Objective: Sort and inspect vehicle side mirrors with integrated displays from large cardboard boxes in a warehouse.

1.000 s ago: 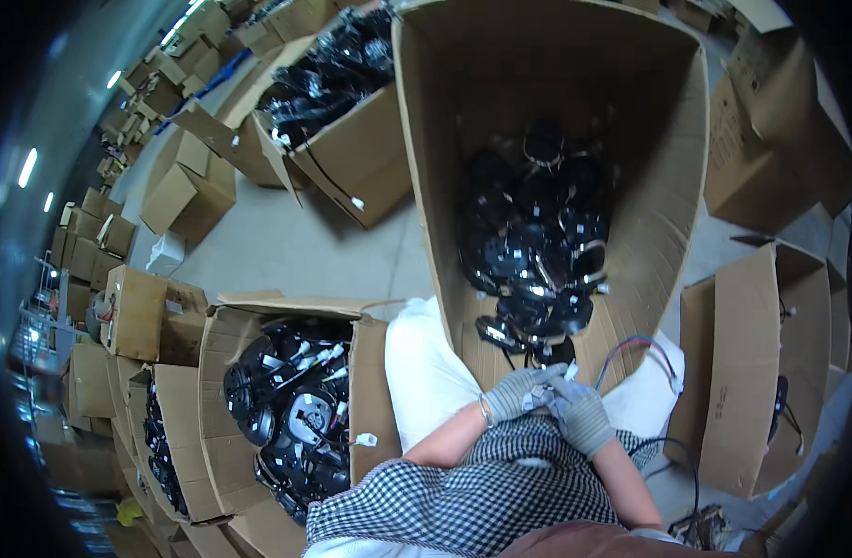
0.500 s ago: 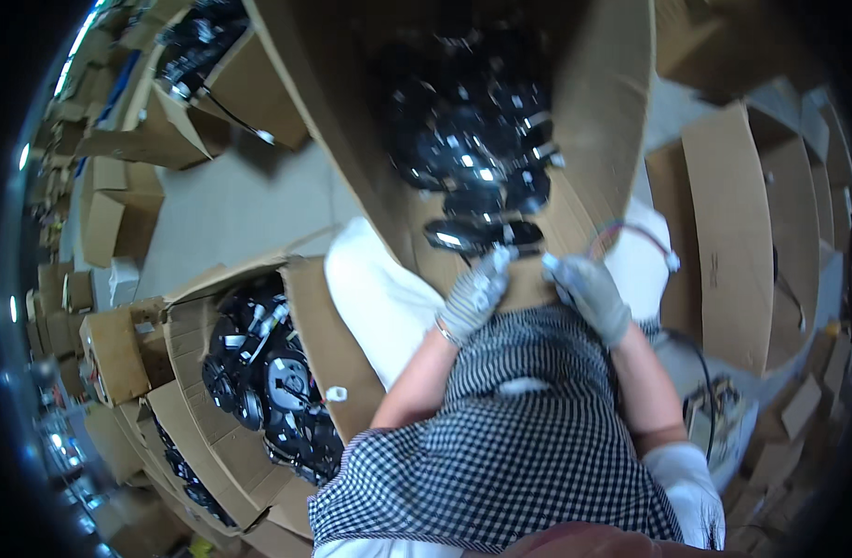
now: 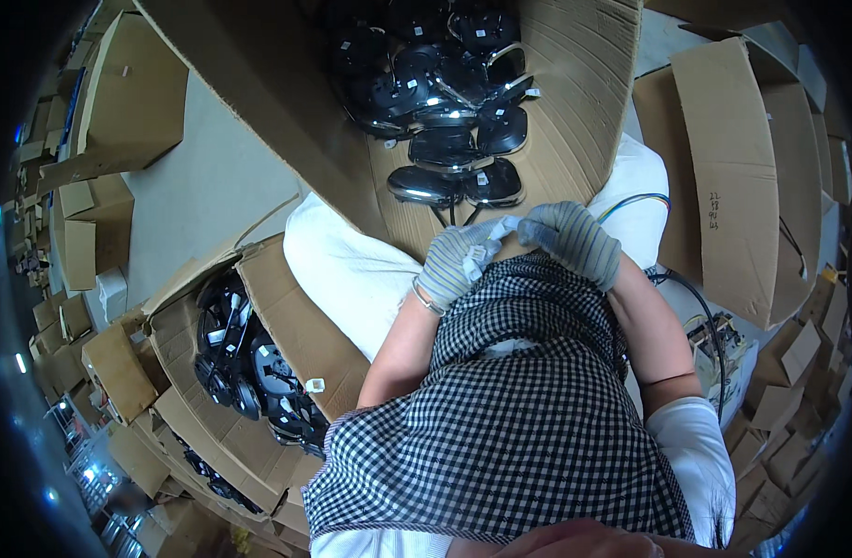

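Both my hands wear striped grey work gloves and meet over my lap, just at the near edge of a big cardboard box (image 3: 575, 112). My left hand (image 3: 449, 265) is closed around white plastic wire connectors (image 3: 482, 256), some of them hanging below its fingers. Curled in a pinch, my right hand (image 3: 575, 244) grips the far side of a white connector (image 3: 507, 226) between the hands. Multicoloured wires (image 3: 635, 199) arch out behind the right hand. Inside the box lie several glossy black rounded housings (image 3: 496, 181) with cables; two cables run from the nearest pair toward my hands.
To my left stands an open carton (image 3: 286, 307) filled with black parts and cables (image 3: 272, 372). On the right are a tall open carton (image 3: 728, 186), a black cable (image 3: 714, 307) and a pale device (image 3: 724, 358). More cartons (image 3: 128, 102) line the far left.
My hands have come together, with the right turned inward toward the left. The view has shifted, so the box and its black housings sit higher and show more sharply.
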`<state>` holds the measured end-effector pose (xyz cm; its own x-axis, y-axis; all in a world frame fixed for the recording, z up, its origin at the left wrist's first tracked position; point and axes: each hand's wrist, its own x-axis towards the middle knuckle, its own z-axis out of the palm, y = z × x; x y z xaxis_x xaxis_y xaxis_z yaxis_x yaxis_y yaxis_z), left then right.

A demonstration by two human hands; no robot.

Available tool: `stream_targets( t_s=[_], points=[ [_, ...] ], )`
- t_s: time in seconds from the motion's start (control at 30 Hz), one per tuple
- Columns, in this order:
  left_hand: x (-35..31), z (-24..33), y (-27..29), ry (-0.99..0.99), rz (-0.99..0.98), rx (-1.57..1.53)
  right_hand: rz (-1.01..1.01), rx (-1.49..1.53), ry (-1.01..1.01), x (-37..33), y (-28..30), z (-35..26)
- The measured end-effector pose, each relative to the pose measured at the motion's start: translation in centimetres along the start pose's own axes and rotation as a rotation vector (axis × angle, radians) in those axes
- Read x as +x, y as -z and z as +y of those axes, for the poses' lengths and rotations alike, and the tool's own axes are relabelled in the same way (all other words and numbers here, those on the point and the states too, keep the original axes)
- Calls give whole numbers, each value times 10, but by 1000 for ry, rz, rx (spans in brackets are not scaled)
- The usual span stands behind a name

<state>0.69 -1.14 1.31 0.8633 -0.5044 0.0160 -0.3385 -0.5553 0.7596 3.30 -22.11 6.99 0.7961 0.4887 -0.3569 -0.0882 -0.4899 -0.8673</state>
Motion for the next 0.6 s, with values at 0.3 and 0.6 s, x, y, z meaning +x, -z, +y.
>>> stream_targets(
  t_s=[0.3, 0.6],
  points=[
    [2, -1, -3, -52, -200, 171, -240, 663, -480, -8, -10, 36],
    [-4, -23, -27, 103, -656, 21, -442, -252, -220, 14, -38, 59]
  ],
)
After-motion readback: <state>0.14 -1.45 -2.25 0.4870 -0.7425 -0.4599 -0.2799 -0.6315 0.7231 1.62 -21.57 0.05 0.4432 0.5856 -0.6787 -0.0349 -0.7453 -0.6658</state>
